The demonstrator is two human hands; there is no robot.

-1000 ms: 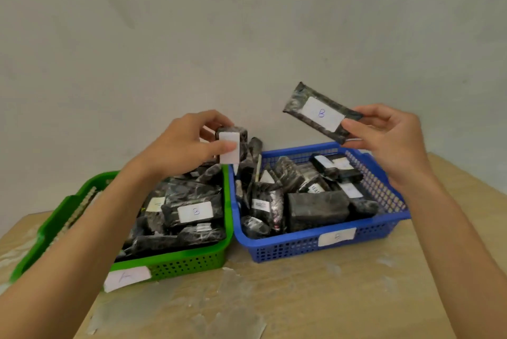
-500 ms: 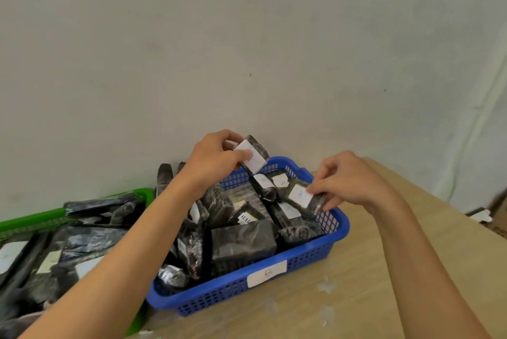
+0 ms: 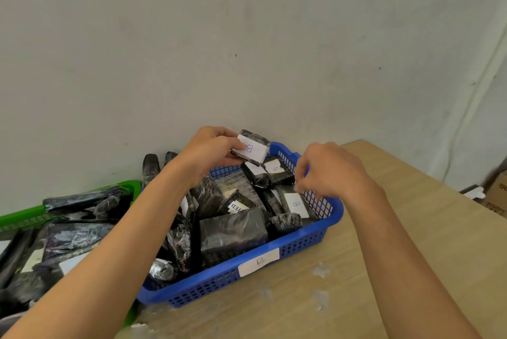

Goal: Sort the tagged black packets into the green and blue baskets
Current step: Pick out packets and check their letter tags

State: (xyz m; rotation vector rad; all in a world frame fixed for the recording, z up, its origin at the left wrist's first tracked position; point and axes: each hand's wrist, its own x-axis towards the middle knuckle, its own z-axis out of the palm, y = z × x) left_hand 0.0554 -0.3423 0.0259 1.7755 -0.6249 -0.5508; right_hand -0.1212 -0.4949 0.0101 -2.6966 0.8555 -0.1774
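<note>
The blue basket (image 3: 304, 242), with a white "B" label on its front wall, is full of black packets. My left hand (image 3: 211, 150) holds a small black packet (image 3: 253, 146) with a white "B" tag above the basket's far end. Hovering over the basket's right side, my right hand (image 3: 326, 171) has loosely curled fingers and holds nothing. Just below it lies a flat packet tagged "B" (image 3: 295, 204) inside the basket. The green basket (image 3: 24, 213) at the left also holds several black packets.
The baskets stand on a light wooden table (image 3: 384, 242) against a grey wall. Two black packets (image 3: 152, 165) stand upright between the baskets at the wall. A cardboard box (image 3: 498, 196) sits beyond the table's right edge.
My right hand has let go of the flat "B" packet, which now lies in the blue basket. My left hand has carried its packet over the blue basket. The view has swung right.
</note>
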